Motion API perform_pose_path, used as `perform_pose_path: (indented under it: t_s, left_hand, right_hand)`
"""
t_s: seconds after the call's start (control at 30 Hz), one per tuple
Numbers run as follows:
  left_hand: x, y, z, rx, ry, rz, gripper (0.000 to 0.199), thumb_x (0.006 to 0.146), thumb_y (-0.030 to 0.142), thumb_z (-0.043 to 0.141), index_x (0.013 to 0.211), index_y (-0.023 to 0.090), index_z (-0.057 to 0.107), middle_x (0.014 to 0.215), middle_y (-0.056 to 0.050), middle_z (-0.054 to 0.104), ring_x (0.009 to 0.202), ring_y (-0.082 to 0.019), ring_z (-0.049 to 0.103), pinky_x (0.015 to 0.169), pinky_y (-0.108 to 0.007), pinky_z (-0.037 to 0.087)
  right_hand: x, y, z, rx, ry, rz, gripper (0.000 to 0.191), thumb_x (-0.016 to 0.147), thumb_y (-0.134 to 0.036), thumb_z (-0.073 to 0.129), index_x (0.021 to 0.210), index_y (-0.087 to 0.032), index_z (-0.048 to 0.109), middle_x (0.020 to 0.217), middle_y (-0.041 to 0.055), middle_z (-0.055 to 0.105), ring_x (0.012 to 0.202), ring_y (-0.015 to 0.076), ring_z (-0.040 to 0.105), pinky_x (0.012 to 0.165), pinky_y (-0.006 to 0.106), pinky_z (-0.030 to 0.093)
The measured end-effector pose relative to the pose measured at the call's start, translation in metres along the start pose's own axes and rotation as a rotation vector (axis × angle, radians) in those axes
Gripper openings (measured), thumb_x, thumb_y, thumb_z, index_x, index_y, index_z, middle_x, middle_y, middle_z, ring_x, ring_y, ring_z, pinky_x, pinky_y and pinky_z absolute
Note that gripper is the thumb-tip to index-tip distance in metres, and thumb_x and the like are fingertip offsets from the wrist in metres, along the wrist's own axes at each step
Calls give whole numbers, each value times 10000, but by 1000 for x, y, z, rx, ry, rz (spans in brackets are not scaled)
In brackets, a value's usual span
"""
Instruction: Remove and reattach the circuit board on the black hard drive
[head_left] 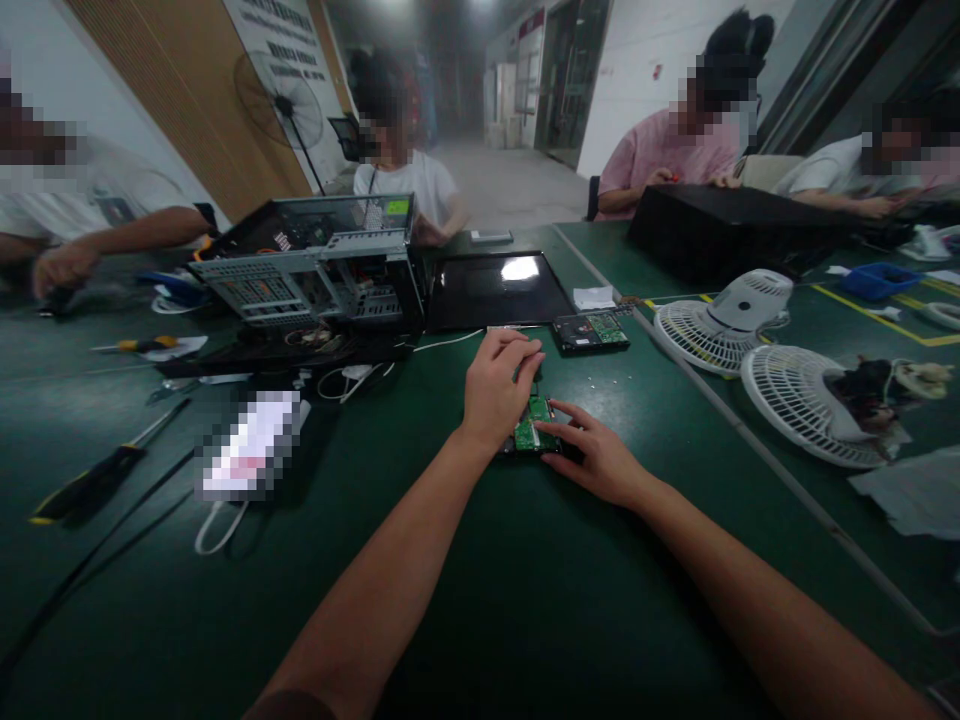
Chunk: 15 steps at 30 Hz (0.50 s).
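A hard drive (528, 436) lies on the green tabletop with its green circuit board facing up. My left hand (496, 385) is over its far left side, fingers pinched round a thin dark upright tool (538, 382); most of the tool is hidden by the fingers. From the right, my right hand (596, 458) holds the drive, its fingertips on the board and edge and the thumb at the near side. Just beyond my hands sits a second hard drive (591, 333), also board side up. Several tiny bright bits, possibly screws, are scattered beside it.
An opened computer case (307, 270) stands back left, beside a black panel (499, 288). Left of my arms lie a phone (251, 445) with a cable and a screwdriver (112, 470). White fan parts (802, 405) are on the right. Several people sit around the table.
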<state>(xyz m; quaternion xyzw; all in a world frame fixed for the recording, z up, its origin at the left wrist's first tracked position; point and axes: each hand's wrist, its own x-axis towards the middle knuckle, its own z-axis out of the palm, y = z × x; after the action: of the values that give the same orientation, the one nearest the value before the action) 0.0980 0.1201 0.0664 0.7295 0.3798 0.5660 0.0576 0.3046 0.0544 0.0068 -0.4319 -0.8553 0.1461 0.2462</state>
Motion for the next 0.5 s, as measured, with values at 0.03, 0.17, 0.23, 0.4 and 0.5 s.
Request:
perform_pose_path:
  t_s: [0.03,0.17,0.23,0.4,0.5]
  left_hand:
    - [0,0,0,-1,-8,3,114,958,154,656,1041,221,697,1083,-49,684,1031,-182,671,940,-377,580]
    - [0,-2,0,-3,-49,6,167,971,131,622,1105,213,681,1137,-58,714,1073,-186,682,978,-388,573]
    - [-1,-3,1,-6,-45,-3,164,961,156,652,1115,206,668,1161,-66,720,1100,-199,683,984,-397,574]
    - [-3,-6,4,-45,-20,-42,204,914,242,743,1088,205,643,1125,-60,731,1042,-198,703,928,-386,594]
    - [-4,-6,5,-68,-16,-70,241,894,266,771,1077,202,627,1144,-63,721,1068,-199,696,940,-389,588]
  right_hand:
    - [0,0,0,0,-2,0,447,949,-340,668,1394,-336,619,1562,106,451,1113,263,674,967,515,579]
    - [1,-2,-2,-2,-5,1,442,947,-348,671,1386,-324,626,1557,110,454,1131,269,666,977,506,573]
    - [1,-2,-2,-2,-3,4,442,945,-350,674,1383,-316,628,1557,114,453,1134,272,663,980,508,570]
    - [1,-2,-1,6,-6,8,442,946,-346,674,1385,-325,624,1560,109,449,1147,276,657,976,508,571]
    - [0,-2,-1,-2,-3,10,448,945,-348,676,1390,-330,622,1562,107,447,1160,282,655,978,506,571]
